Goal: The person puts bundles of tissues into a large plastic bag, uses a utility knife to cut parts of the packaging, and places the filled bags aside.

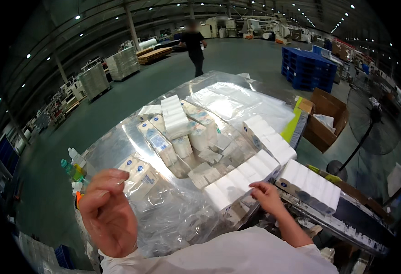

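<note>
My left hand (109,212) is raised at the near left of the metal table, its fingers bent but apart and nothing between them. Below and beside it lie crumpled clear plastic bags (168,223) and a printed tissue pack (139,176). My right hand (269,199) reaches to the near side of a long white row of tissue packs (241,178), fingertips at its edge; whether they press on it is unclear. Another white row (269,139) adjoins its far end, and a third white row (310,187) rests on the conveyor to the right.
Several printed tissue packs (157,139) and a white row (174,116) lie mid-table. Flat clear plastic bags (241,105) cover the far side. Bottles (72,166) stand left. A cardboard box (326,118), a fan (374,118) and blue pallets (309,68) are right. A person (194,48) stands beyond.
</note>
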The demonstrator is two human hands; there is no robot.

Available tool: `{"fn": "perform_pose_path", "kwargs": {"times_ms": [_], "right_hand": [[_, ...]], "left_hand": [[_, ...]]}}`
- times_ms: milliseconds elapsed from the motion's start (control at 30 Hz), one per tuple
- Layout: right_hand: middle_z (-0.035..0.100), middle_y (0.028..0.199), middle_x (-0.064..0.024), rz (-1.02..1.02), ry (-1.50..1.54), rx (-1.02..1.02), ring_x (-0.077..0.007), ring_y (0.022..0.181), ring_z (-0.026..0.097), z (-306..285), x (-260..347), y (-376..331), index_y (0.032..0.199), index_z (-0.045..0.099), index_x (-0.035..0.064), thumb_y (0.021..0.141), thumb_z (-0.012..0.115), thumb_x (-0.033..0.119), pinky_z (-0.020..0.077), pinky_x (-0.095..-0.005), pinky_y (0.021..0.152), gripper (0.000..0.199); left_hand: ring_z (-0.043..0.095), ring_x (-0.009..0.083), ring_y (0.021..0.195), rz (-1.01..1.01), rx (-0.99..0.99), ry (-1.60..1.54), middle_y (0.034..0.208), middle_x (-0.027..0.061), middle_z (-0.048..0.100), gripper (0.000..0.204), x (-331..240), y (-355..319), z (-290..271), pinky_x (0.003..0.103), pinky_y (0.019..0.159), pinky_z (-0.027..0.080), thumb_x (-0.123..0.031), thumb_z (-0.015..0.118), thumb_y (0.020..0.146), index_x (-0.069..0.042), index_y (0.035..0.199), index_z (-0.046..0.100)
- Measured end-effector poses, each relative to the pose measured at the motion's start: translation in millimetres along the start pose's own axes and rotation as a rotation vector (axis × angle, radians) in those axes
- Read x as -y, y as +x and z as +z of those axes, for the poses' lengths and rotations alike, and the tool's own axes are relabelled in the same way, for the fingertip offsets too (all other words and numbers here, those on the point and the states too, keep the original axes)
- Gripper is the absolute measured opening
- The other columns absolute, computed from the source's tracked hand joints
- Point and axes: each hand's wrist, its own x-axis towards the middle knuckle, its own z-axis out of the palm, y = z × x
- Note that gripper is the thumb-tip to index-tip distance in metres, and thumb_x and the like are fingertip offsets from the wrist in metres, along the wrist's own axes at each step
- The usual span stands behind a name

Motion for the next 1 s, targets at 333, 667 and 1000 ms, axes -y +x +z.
{"fn": "perform_pose_path", "kwargs": {"times_ms": [333,667,1000], "right_hand": [[0.056,0.098,-0.0149,-0.307,-0.537,-0.135,-0.0228,0.085,0.054,-92.4,-64.8,166.8,0.109,0.051,0.001,0.075,0.058,0.018,0.0437,-0.0322,0.074,0.038],[0.04,0.125,-0.0175,-0.385,-1.261,0.218,-0.0418,0.117,0.032,-54.3,-107.4,214.0,0.119,0.05,0.0173,0.069,0.053,0.06,0.0306,-0.057,0.088,0.066],[0.03,0.133,-0.0193,0.182,-1.246,0.223,-0.0454,0.118,0.029,-24.6,-74.8,227.9,0.12,0.048,0.0114,0.067,0.048,0.068,0.0286,-0.0564,0.091,0.078]], "left_hand": [[0.047,0.0204,0.096,-0.44,0.002,-0.08,0.094,-0.0016,0.059,0.02,-15.3,112.8,95.2,0.04,0.083,0.039,-0.035,0.048,0.086,-0.019,0.092,0.059],[0.045,0.0207,0.102,-0.382,-0.001,-0.042,0.102,0.0019,0.055,0.022,89.5,71.8,111.7,0.038,0.087,0.036,-0.03,0.047,0.086,-0.015,0.1,0.053],[0.042,0.021,0.107,-0.437,-0.034,-0.072,0.109,0.0053,0.05,0.027,103.0,53.1,74.0,0.037,0.092,0.032,-0.025,0.046,0.087,-0.01,0.109,0.048]]}}
